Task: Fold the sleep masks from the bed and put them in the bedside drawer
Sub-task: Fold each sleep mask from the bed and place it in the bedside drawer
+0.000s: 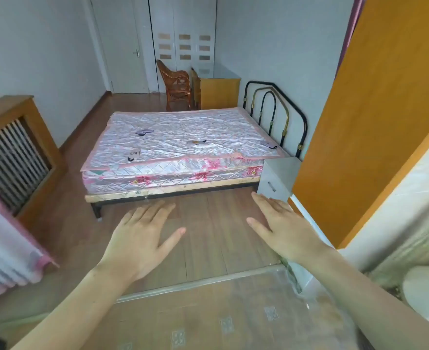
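Several sleep masks lie spread on the pink quilted bed (173,162): a dark one (144,132) at the far left, a patterned one (134,154) near the front left, one with an orange patch (196,142) in the middle, and one (268,144) by the headboard. A grey bedside cabinet (279,173) stands at the bed's right corner, its drawer (271,187) closed. My left hand (142,236) and my right hand (284,228) are stretched out flat over the floor, well short of the bed, fingers apart and holding nothing.
An orange door (375,137) stands open on the right beside the cabinet. A wooden radiator cover (19,152) and a pink curtain (8,251) line the left wall. A wicker chair (175,87) and a wooden desk (218,92) stand beyond the bed. A metal threshold strip (200,281) crosses the floor.
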